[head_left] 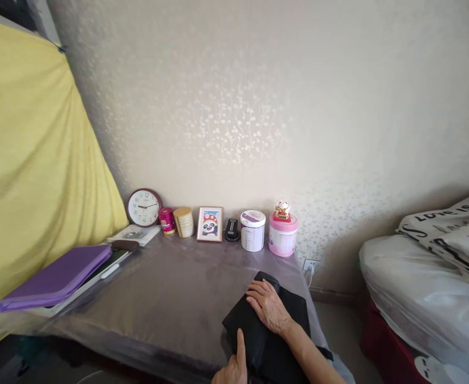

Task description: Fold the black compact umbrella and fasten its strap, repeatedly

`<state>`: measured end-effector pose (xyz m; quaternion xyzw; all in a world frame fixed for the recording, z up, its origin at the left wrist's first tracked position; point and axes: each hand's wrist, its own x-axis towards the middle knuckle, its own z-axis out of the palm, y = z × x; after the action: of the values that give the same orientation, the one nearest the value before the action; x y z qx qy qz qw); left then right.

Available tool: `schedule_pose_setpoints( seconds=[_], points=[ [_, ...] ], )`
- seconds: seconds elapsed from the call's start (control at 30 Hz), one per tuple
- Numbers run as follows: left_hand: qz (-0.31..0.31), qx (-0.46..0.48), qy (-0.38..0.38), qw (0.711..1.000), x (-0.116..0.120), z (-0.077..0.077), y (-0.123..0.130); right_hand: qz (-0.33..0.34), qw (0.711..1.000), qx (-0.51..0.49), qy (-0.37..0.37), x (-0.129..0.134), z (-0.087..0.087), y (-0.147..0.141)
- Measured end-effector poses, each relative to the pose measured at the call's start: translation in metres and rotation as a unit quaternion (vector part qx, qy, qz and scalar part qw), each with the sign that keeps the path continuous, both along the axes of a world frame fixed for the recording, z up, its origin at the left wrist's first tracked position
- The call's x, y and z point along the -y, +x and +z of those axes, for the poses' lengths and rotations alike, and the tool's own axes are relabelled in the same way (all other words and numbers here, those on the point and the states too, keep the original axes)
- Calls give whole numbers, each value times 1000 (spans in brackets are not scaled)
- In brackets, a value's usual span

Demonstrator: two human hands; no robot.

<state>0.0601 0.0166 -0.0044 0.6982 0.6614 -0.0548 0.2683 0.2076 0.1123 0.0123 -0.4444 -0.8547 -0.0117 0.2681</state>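
Black fabric bag (258,341): folded flat and soft-looking, matte, near the front edge of the desk (158,298) towards its right end; a thick rolled fold (265,278) sits at its far end, and a strap (324,353) runs off its right side.
Right hand (267,305): released, palm flat on top of the bag, fingers lightly spread, pressing rather than gripping.
Left hand (234,370): at the bag's near left edge, index finger raised; the frame cuts off the rest, so any grip cannot be told.
Handling: a flat palm spreads the pressure evenly and keeps the fold from springing up.
Rest: a wall clock (144,207), red tin (167,221), framed panda picture (209,224), white canister (252,230) and pink canister (283,236) line the wall; a purple folder (54,277) lies at the desk's left end.
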Motion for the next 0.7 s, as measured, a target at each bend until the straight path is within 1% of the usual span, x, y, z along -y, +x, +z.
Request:
schedule_pose_setpoints(
  seconds=[0.13, 0.23, 0.33, 0.47, 0.53, 0.6, 0.7],
  points=[
    [14, 12, -2, 1000, 1, -1, 0, -19, 1000, 21, 4, -23, 2, 9],
    [28, 16, -5, 999, 1, -3, -1, -39, 998, 50, -31, -38, 5, 15],
    [42, 21, -26, 999, 1, -5, -2, -87, 992, 50, -71, -50, 4, 19],
    [60, 69, -50, 995, 0, -7, -5, -148, 985, 27, -88, -62, 1, 24],
    [62, 90, -44, 993, 0, -7, -7, -170, 982, 19, -78, -62, 1, 31],
    [70, 92, -38, 993, 2, -5, -9, -202, 978, -7, -57, -57, 1, 43],
    [60, 85, -15, 995, 5, 1, -9, -262, 959, -109, 4, -36, -4, 68]
  ],
)
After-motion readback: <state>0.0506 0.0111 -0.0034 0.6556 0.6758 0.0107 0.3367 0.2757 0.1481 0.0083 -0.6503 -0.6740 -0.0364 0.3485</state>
